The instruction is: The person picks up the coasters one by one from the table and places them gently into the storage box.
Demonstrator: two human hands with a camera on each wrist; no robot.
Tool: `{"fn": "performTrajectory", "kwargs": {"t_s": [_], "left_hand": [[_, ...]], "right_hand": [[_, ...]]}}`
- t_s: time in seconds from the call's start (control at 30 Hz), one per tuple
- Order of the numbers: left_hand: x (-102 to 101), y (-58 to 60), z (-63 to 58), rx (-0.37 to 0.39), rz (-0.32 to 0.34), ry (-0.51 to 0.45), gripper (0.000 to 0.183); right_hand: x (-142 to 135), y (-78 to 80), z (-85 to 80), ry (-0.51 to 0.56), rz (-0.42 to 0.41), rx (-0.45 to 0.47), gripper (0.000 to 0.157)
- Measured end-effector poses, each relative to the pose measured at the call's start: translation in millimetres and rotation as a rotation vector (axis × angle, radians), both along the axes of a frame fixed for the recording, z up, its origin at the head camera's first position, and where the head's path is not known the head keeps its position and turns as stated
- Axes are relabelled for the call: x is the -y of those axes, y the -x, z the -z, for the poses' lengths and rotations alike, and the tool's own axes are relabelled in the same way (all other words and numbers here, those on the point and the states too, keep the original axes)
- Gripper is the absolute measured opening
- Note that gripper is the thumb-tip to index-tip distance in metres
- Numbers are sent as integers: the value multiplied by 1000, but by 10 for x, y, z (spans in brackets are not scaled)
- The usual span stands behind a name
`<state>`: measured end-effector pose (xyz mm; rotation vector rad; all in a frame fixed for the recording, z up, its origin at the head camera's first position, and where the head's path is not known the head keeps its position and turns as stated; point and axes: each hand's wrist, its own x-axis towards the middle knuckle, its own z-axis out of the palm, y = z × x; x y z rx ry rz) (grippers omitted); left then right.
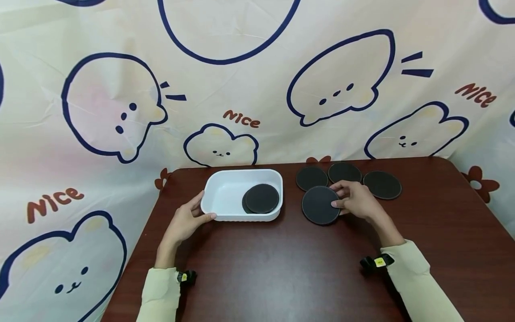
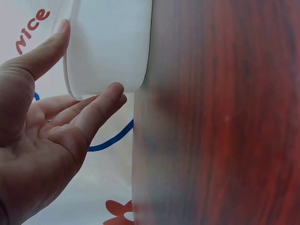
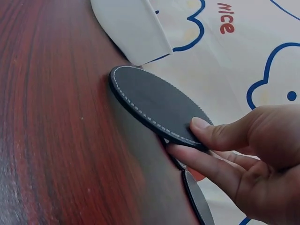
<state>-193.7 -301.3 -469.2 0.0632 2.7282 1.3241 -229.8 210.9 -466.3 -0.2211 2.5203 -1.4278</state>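
My left hand (image 1: 186,223) holds the left end of a white plastic tray (image 1: 221,192), its thumb at the rim and its fingers along the end wall in the left wrist view. Inside the tray, toward the right, two round black coasters (image 1: 262,198) overlap. My right hand (image 1: 356,199) pinches another black coaster (image 1: 320,205) by its right edge, thumb on top and fingers beneath. Pale stitching runs around this coaster (image 3: 159,103) in the right wrist view, where it is tilted above the table.
Behind the right hand, three more black coasters lie along the table's back: a left one (image 1: 311,177), a middle one (image 1: 344,171) and a right one (image 1: 382,185). The dark brown wooden table (image 1: 273,268) meets a cartoon-printed cloth (image 1: 241,89) at the back.
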Motion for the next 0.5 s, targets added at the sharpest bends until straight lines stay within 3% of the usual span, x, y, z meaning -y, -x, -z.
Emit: {"fn": "performTrajectory", "kwargs": {"t_s": [0.5], "left_hand": [[-15, -7, -23, 16, -2, -16, 96]], "right_hand": [[-168, 17, -81, 112, 55, 97, 60]]}}
